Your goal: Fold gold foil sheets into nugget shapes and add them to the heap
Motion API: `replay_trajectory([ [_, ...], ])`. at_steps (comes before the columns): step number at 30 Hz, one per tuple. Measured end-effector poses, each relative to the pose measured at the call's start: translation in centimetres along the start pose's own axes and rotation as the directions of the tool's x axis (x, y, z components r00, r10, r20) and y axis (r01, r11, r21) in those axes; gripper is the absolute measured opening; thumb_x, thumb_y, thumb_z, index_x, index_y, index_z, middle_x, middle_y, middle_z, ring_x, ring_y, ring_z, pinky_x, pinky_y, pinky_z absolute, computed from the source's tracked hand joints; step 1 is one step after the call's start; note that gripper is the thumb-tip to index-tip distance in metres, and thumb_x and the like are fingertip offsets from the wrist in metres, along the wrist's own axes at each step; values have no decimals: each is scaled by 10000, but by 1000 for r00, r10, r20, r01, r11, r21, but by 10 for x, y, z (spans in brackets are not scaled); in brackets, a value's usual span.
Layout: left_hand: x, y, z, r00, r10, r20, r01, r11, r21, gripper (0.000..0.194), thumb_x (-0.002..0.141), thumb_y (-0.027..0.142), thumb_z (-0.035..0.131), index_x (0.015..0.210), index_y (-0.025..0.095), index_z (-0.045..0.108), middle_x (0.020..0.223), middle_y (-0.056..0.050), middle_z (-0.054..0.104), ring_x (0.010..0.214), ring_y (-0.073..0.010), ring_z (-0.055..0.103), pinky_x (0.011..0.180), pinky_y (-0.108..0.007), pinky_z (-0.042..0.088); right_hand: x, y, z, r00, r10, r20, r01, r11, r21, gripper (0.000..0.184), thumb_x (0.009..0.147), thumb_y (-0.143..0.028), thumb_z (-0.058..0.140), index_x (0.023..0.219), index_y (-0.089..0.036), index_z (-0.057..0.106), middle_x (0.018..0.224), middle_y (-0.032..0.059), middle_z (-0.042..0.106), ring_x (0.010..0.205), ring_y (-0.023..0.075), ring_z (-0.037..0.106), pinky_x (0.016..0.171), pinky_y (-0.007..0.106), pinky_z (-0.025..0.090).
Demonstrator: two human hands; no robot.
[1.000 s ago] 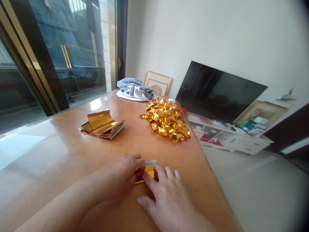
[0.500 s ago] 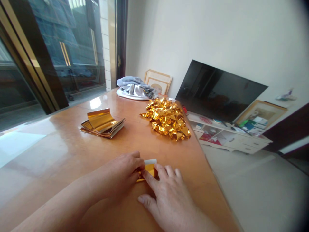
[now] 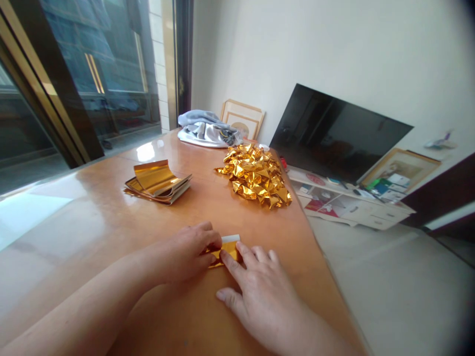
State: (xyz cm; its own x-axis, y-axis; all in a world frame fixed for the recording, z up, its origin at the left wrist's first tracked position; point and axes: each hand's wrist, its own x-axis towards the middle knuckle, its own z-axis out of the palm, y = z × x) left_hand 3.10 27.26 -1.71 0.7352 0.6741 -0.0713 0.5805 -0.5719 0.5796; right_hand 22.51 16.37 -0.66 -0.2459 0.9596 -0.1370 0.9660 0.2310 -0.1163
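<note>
A sheet of gold foil paper point(image 3: 230, 249) lies partly folded on the wooden table point(image 3: 178, 306), a pale strip showing along its far edge. My left hand point(image 3: 193, 249) grips its left side, thumb and fingers closed on the paper. On the right side, my right hand point(image 3: 260, 284) presses with fingers spread, the index fingertip on the foil and the thumb out on the table. Part of the paper is hidden under the hands. Beyond the left hand sits a stack of gold paper sheets point(image 3: 158, 180), the top one curling up. A heap of folded gold foil pieces point(image 3: 258, 175) lies ahead.
Folded light-blue and white cloth point(image 3: 206, 129) rests at the table's far end. The table's right edge runs close by my right hand. Past it stand a low white cabinet point(image 3: 356, 210) and a large television point(image 3: 337, 133). A glass sliding door point(image 3: 107, 74) is at the left.
The view has tilted down slightly, so the scene sits higher or lower by a little. My right index finger has shifted slightly along the foil; both hands stay on the paper.
</note>
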Motion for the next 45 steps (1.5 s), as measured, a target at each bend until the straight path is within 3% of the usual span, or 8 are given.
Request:
replay_trajectory([
  [11, 0, 7, -4, 1000, -3, 3, 3, 994, 109, 159, 878, 323, 581, 976, 225, 658, 1027, -38, 609, 840, -180, 604, 731, -280, 439, -2, 0, -6, 1000, -15, -10, 15, 1000, 9, 644, 948, -612, 525, 1525, -342, 433, 1566, 115, 446, 1333, 383, 445, 1093, 626, 293],
  [21, 1, 7, -4, 1000, -17, 11, 15, 992, 122, 176, 848, 342, 615, 981, 235, 654, 1000, -24, 606, 813, -180, 591, 732, -286, 434, -5, 6, -9, 996, -26, 85, 21, 998, 59, 695, 965, -665, 434, 1578, -356, 322, 1657, 97, 270, 1510, 400, 228, 1151, 676, 183],
  [27, 0, 8, -4, 999, 41, 1, -41, 990, 135, 222, 844, 314, 625, 1052, 291, 701, 967, -17, 612, 865, -196, 611, 842, -323, 417, -5, 6, -13, 993, -28, 117, 21, 998, 57, 731, 953, -690, 432, 1588, -351, 298, 1670, 101, 224, 1527, 395, 182, 1162, 668, 164],
  [39, 1, 6, -4, 996, 85, 34, -91, 974, 210, 241, 867, 324, 586, 1057, 323, 735, 960, -32, 591, 893, -216, 599, 822, -316, 387, -8, 14, -16, 992, -44, 118, 39, 998, 49, 785, 928, -704, 467, 1585, -298, 329, 1654, 93, 277, 1534, 382, 162, 1189, 610, 153],
  [45, 0, 8, -5, 996, 88, 35, -93, 973, 210, 230, 864, 315, 586, 1028, 314, 748, 963, -39, 591, 921, -224, 594, 832, -328, 383, -8, 18, -23, 996, -44, 74, 44, 999, 2, 775, 955, -685, 434, 1564, -209, 386, 1636, 92, 328, 1547, 344, 128, 1226, 569, 68],
])
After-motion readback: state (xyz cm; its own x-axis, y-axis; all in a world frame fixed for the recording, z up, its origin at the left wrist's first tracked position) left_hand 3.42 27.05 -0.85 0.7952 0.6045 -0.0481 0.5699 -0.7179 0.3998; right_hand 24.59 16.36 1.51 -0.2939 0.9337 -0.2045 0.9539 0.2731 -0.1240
